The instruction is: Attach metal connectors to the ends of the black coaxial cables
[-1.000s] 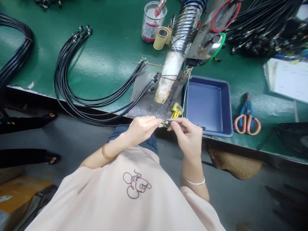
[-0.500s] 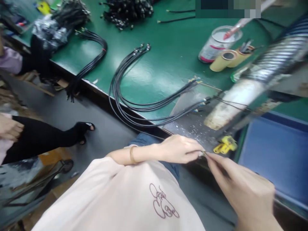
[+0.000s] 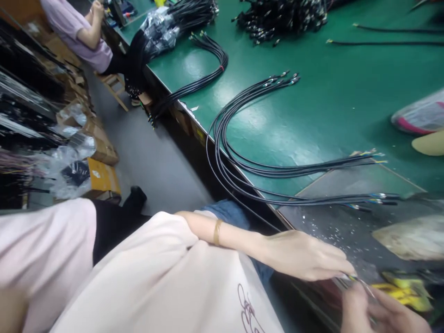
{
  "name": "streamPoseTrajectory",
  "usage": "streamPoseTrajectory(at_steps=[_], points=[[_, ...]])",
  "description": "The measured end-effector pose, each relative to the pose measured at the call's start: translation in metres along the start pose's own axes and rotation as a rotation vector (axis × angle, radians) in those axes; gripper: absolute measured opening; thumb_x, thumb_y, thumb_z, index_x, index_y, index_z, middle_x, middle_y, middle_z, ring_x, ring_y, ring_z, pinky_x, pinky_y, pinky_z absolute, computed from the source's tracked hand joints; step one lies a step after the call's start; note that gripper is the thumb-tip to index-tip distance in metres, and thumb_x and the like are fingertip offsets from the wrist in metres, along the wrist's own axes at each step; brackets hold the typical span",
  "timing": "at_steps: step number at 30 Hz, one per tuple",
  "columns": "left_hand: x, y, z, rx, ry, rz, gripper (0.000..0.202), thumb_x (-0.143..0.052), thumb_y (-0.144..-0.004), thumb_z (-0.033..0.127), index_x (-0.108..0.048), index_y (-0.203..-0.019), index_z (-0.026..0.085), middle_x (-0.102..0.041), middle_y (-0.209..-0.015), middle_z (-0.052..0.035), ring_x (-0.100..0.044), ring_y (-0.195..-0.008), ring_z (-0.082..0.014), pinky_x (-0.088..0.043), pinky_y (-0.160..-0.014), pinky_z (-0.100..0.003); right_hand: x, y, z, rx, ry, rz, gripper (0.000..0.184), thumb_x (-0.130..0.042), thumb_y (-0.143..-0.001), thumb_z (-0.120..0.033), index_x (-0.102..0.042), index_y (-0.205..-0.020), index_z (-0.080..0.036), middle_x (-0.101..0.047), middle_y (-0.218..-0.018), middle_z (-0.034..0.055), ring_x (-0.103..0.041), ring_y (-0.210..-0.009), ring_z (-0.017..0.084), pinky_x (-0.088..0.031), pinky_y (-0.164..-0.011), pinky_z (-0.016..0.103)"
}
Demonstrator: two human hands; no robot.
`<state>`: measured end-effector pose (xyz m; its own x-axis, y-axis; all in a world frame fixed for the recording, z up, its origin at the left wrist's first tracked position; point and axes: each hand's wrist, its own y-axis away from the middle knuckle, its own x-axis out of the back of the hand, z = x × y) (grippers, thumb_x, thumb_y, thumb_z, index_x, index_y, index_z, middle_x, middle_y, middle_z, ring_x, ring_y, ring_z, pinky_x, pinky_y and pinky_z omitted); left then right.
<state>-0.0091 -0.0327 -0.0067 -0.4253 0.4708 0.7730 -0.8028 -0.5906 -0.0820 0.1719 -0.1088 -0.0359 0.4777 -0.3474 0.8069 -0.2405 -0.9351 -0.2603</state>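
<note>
My left hand (image 3: 308,254) is closed over the end of a black cable, whose thin coloured wires (image 3: 352,278) show at its fingertips. My right hand (image 3: 385,310), somewhat blurred at the lower right, pinches at the same wires. One black cable (image 3: 255,215) runs over the table edge towards my left hand. Above it a curved bundle of black cables (image 3: 220,134) lies on the green table, with stripped coloured wire ends at right and metal connectors at the top. A blurred yellow object (image 3: 405,291) lies beside my right hand.
Pale specks litter a grey plate (image 3: 312,217) near a whitish duct end (image 3: 398,236). Further back lie a tied cable bundle (image 3: 208,83) and a black cable heap (image 3: 280,21). A tub (image 3: 423,113) stands at right. One person (image 3: 79,32) sits far left; another's sleeve (image 3: 45,240) is close by.
The view has swung left, so the table and both hands appear further right. More coloured wire shows between my fingers. The nearby person at left has come closer to me.
</note>
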Motion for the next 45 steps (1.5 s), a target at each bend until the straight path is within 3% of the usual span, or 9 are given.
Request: streamPoseTrajectory(at_steps=[5, 12, 16, 21, 24, 30, 34, 38, 45], points=[[-0.006, 0.001, -0.003, -0.029, -0.056, 0.113, 0.032, -0.041, -0.103, 0.014, -0.072, -0.109, 0.01, -0.074, -0.097, -0.0079, -0.073, -0.1, -0.0152, -0.057, -0.074, -0.021, 0.002, 0.002, -0.023, 0.008, -0.09, 0.069, 0.027, -0.062, -0.087, -0.049, -0.075, -0.102, -0.03, -0.064, -0.06, 0.0052, -0.058, -0.045, 0.029, -0.044, -0.044, 0.043], [-0.016, 0.007, -0.008, -0.041, -0.006, 0.352, 0.03, -0.043, -0.103, 0.022, -0.07, -0.095, 0.011, -0.073, -0.089, -0.0095, -0.071, -0.084, -0.0166, -0.057, -0.075, -0.025, 0.011, -0.01, -0.055, 0.338, 0.097, 0.198, 0.013, -0.066, -0.093, -0.029, -0.07, -0.085, -0.019, -0.072, -0.063, 0.0014, -0.066, -0.048, 0.016, -0.043, -0.045, 0.025], [-0.019, 0.007, -0.016, -0.093, 0.116, 0.531, 0.029, -0.042, -0.103, 0.02, -0.068, -0.095, 0.012, -0.071, -0.084, -0.008, -0.068, -0.078, -0.0151, -0.055, -0.074, -0.025, 0.009, -0.011, -0.061, 0.207, 0.025, 0.155, 0.012, -0.061, -0.094, -0.024, -0.065, -0.084, -0.019, -0.07, -0.063, -0.0009, -0.063, -0.049, 0.011, -0.045, -0.05, 0.02], [-0.014, 0.005, -0.019, -0.11, 0.236, 0.517, 0.022, -0.05, -0.1, 0.018, -0.069, -0.092, 0.013, -0.071, -0.081, -0.0068, -0.065, -0.072, -0.0134, -0.052, -0.07, -0.023, 0.007, -0.013, -0.064, -0.077, -0.313, 0.027, 0.013, -0.061, -0.09, -0.027, -0.063, -0.079, -0.02, -0.058, -0.056, -0.0055, -0.048, -0.043, 0.008, -0.04, -0.045, 0.02], [-0.011, 0.003, -0.019, -0.085, 0.351, 0.516, 0.017, -0.058, -0.096, 0.02, -0.071, -0.089, 0.012, -0.071, -0.075, -0.0044, -0.06, -0.062, -0.0103, -0.048, -0.06, -0.02, 0.008, -0.014, -0.061, -0.125, -0.409, 0.092, 0.013, -0.065, -0.088, -0.029, -0.065, -0.08, -0.02, -0.055, -0.054, -0.006, -0.046, -0.042, 0.008, -0.035, -0.042, 0.021], [-0.006, -0.001, -0.02, -0.018, 0.476, 0.508, 0.012, -0.065, -0.09, 0.015, -0.074, -0.084, 0.011, -0.074, -0.077, -0.0052, -0.063, -0.063, -0.009, -0.046, -0.056, -0.016, 0.016, -0.012, -0.051, -0.047, -0.514, 0.501, 0.017, -0.057, -0.096, -0.031, -0.058, -0.11, -0.021, -0.063, -0.061, -0.0058, -0.046, -0.035, 0.008, -0.036, -0.039, 0.022], [-0.002, -0.004, -0.018, -0.005, 0.51, 0.491, 0.013, -0.065, -0.089, 0.016, -0.074, -0.081, 0.012, -0.074, -0.077, -0.0049, -0.065, -0.066, -0.0102, -0.048, -0.059, -0.017, 0.022, -0.012, -0.05, 0.12, -0.207, 0.409, 0.01, -0.062, -0.096, -0.021, -0.063, -0.105, -0.023, -0.078, -0.086, 0.0012, -0.073, -0.06, 0.014, -0.056, -0.055, 0.025], [0.001, -0.008, -0.019, 0.02, 0.555, 0.464, 0.014, -0.065, -0.089, 0.02, -0.075, -0.082, 0.012, -0.073, -0.077, -0.005, -0.064, -0.066, -0.0103, -0.047, -0.058, -0.017, 0.019, -0.015, -0.05, 0.409, 0.068, 0.313, 0.009, -0.067, -0.091, -0.015, -0.065, -0.09, -0.024, -0.08, -0.093, 0.0032, -0.078, -0.081, 0.018, -0.061, -0.068, 0.027], [0.005, -0.015, -0.022, 0.042, 0.568, 0.455, 0.013, -0.067, -0.088, 0.022, -0.074, -0.082, 0.013, -0.072, -0.077, -0.0048, -0.064, -0.066, -0.0108, -0.047, -0.057, -0.017, 0.001, -0.019, -0.048, 0.342, -0.03, 0.371, 0.014, -0.063, -0.09, -0.014, -0.057, -0.083, -0.024, -0.079, -0.096, 0.0055, -0.077, -0.084, 0.018, -0.062, -0.073, 0.031]])
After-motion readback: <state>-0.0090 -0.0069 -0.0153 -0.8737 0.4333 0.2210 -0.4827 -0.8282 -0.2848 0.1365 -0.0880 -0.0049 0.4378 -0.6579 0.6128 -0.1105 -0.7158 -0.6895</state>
